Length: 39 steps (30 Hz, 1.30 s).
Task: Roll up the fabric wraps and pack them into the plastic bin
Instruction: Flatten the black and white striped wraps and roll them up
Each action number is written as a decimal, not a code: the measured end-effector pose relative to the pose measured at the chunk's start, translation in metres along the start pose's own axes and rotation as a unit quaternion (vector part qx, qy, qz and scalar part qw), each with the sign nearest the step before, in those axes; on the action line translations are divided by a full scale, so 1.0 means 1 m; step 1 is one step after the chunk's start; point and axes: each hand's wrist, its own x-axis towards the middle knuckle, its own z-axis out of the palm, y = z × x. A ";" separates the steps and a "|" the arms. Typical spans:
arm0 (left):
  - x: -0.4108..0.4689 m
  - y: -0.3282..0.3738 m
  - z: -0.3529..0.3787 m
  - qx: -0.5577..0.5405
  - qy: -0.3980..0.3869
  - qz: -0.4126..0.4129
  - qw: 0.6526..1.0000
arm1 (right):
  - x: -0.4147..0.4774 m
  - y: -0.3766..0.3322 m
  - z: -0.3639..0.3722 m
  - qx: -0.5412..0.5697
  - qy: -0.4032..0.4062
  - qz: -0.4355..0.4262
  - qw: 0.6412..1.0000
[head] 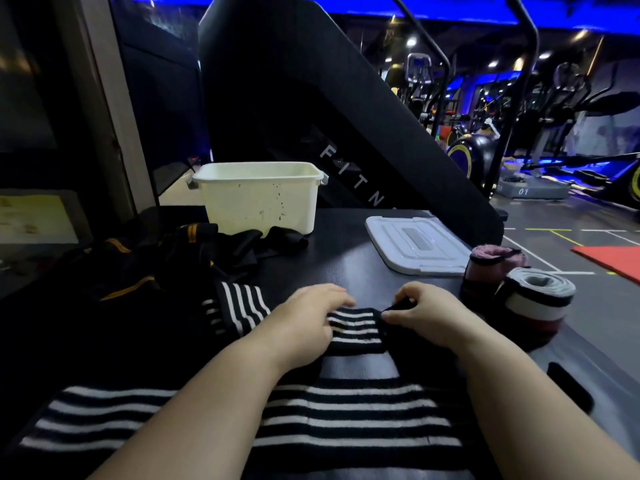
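Head view: forearms extended, left hand (309, 318) and right hand (426, 315) grips pinch the striped wrap (356, 332).

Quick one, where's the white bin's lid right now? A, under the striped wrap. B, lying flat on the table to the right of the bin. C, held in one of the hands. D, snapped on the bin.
B: the lid lies flat on the dark table, to the right of the open bin.

Ahead of me a big black slanted machine housing (294, 81) with white letters rises behind the dark tabletop (339, 258). A red floor mat (611, 261) lies to my right.
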 end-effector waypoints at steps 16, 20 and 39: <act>0.002 0.005 0.010 0.092 -0.057 -0.040 0.993 | -0.005 0.003 -0.002 0.026 -0.035 -0.021 0.999; 0.001 0.008 0.012 0.118 -0.053 -0.043 0.991 | -0.008 0.002 -0.005 -0.008 -0.070 -0.031 0.997; 0.007 0.001 0.019 0.120 -0.238 -0.033 0.963 | -0.007 0.000 -0.008 -0.042 -0.120 0.024 0.992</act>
